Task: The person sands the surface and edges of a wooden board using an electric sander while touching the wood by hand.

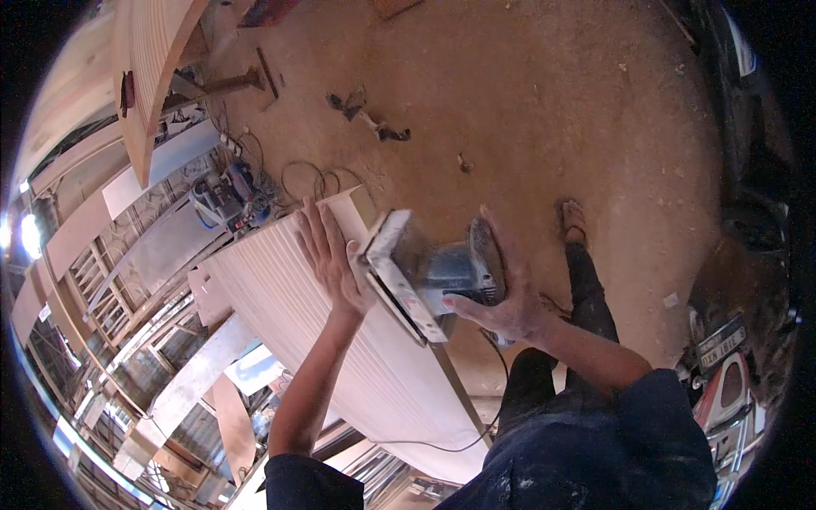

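A pale wooden panel with a ribbed face slants across the middle of the view. My left hand lies on its upper part, palm down with the fingers stretched out. In my right hand is a blue and dark power sander, gripped round its body with the thumb along the near side. The sander's long whitish base is turned toward the panel's right edge, close by my left hand; whether it touches the wood I cannot tell. A cord runs across the lower panel.
A blue power tool stands beyond the panel's upper end, near looped cables. Boards and a curved ribbed wooden piece fill the left. Scraps lie on the dusty floor. A vehicle with a number plate is at right.
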Demonstrator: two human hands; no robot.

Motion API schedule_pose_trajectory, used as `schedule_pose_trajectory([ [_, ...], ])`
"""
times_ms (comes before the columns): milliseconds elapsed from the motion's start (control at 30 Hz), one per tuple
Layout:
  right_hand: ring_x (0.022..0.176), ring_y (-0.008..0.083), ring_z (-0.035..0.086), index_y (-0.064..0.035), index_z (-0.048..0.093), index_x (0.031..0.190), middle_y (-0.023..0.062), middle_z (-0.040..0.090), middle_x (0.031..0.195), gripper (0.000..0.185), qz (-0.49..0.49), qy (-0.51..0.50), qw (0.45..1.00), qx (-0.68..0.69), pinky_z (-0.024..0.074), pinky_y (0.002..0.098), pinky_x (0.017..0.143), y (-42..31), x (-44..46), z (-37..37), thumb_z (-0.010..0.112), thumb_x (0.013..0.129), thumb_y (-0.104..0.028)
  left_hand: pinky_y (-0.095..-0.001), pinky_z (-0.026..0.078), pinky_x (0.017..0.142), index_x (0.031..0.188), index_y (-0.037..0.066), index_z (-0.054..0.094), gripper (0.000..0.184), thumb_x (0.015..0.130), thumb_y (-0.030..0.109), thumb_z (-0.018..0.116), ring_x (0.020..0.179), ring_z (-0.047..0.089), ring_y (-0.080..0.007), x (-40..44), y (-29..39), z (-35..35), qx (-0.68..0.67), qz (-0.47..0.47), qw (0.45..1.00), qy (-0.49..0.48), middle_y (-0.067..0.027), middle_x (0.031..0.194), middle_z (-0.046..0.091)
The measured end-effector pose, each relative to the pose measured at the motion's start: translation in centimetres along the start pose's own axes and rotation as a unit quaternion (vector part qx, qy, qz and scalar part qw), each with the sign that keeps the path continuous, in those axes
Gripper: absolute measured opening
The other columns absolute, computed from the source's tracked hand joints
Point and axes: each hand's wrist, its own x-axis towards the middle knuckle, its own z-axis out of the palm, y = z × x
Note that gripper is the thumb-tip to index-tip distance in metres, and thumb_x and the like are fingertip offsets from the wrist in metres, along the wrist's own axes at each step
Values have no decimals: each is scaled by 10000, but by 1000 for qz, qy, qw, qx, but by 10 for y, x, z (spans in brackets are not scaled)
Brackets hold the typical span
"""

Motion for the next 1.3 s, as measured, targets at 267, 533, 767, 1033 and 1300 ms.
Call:
schedule_pose_trajectory([
  [267,1174,286,637,-82,211,1588,207,567,1360,1082,-102,34,994,2,495,399,1062,-39,120,11,876,782,-361,-546,65,1233,1555,-29,288,751,1022,501,296,1531,134,-444,-19,-31,15,27,71,997,18,-262,1635,212],
  [533,1245,333,598,14,355,1508,248,604,1333,1038,-124,64,990,-8,453,398,1087,-29,111,10,896,711,-376,-521,63,1237,1547,-21,314,689,1058,457,231,1528,149,-437,-12,-40,18,46,77,996,29,-248,1632,232],
  [767,1258,321,592,-66,221,1583,209,587,1357,1133,-85,8,996,-18,439,450,1102,3,7,7,889,738,-418,-488,104,1241,1543,14,356,608,1071,380,242,1531,179,-391,-4,-61,23,75,135,986,65,-183,1641,264],
  [1033,1294,396,548,-70,132,1602,253,516,1422,1223,-91,-62,993,-28,431,470,1102,47,-160,-2,914,681,-264,-446,150,1240,1518,-12,391,563,1070,318,313,1521,218,-358,12,-33,19,-24,68,994,85,-187,1623,301],
  [1300,902,337,679,-54,72,1596,219,611,1083,1295,-105,-117,985,-70,564,450,706,137,-321,-1,938,674,-331,-407,160,1241,1510,-42,382,555,1065,284,312,1525,218,-332,14,-46,24,-110,-28,989,91,-223,1613,298],
])
